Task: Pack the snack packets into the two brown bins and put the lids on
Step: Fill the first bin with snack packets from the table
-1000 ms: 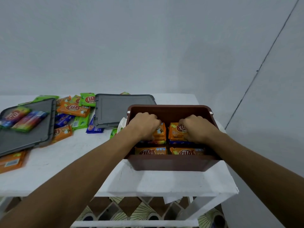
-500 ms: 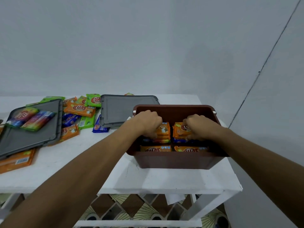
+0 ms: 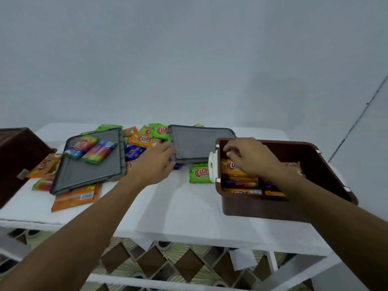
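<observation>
Packets (image 3: 233,165) fill much of the lidless brown bin (image 3: 262,206) under the right grip (image 3: 249,158), fingers curled, hold unclear, while the released left grip (image 3: 153,164) touches a grey lid (image 3: 201,143); loose snacks (image 3: 144,139) and a second bin (image 3: 14,156) wait to its left.

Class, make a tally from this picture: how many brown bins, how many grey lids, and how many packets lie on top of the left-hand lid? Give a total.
Brown bins: 2, one at the left edge, one on the right
Grey lids: 2, left and middle
Packets on the left-hand lid: 2
Total: 6
</observation>
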`<state>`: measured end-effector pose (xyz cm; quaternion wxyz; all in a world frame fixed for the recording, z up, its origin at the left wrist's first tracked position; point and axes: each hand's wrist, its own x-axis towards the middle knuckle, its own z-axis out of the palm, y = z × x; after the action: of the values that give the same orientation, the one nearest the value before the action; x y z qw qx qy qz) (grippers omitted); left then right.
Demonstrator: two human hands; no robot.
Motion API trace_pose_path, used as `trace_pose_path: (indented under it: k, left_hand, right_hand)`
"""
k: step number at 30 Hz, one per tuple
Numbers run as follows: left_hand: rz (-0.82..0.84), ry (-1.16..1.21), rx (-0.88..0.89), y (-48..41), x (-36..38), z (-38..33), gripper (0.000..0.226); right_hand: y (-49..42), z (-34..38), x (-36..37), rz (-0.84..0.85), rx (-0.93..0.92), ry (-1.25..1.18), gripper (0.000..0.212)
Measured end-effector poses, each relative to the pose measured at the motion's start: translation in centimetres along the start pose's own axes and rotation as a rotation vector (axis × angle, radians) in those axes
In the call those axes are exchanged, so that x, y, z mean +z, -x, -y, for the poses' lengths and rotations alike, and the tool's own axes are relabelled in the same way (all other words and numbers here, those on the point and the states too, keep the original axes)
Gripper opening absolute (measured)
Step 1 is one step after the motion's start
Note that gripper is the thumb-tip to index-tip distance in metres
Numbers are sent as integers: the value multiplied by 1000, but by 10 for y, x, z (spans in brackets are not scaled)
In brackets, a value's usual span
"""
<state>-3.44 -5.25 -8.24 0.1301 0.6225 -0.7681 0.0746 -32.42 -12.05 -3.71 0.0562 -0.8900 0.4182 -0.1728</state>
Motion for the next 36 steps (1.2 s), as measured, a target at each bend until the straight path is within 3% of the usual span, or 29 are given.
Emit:
trace_pose_path:
  k: [3, 6, 8, 10, 13, 18, 21, 24, 30, 33, 36]
  left_hand:
    - [266, -150, -233, 32, 9, 43, 54]
    - [407, -244, -288, 54, 30, 71, 71]
    - [381, -238, -254, 64, 41, 81, 75]
    - [324, -219, -219, 73, 48, 88, 74]
    - [249, -198, -132, 84, 51, 91, 70]
    - [156, 18, 80, 109, 53, 91, 62]
    - [163, 224, 192, 124, 52, 103, 59]
    - [60, 178, 85, 137, 37, 134, 56]
    - [111, -45, -46, 195, 8, 200, 71]
    - [65, -32, -97, 213, 20, 198, 61]
    - [16, -21, -53, 212, 25, 189, 51]
  right_hand:
    - [-19, 49, 12, -63, -122, -149, 16]
    - [-31, 96, 37, 76, -180, -146, 17]
    - [-34, 122, 63, 207, -109, -85, 23]
    - [-33, 140, 94, 333, 47, 15, 42]
    - [-23, 147, 138, 427, 158, 191, 56]
    - [-8, 157, 179, 136, 216, 180, 57]
    - [-13, 173, 192, 120, 187, 79, 63]
    - [-14, 181, 201, 75, 145, 22, 54]
    - [-18, 191, 211, -13, 135, -22, 47]
    - [-18, 190, 209, -48, 160, -116, 32]
    - [-18, 191, 206, -70, 207, -154, 31]
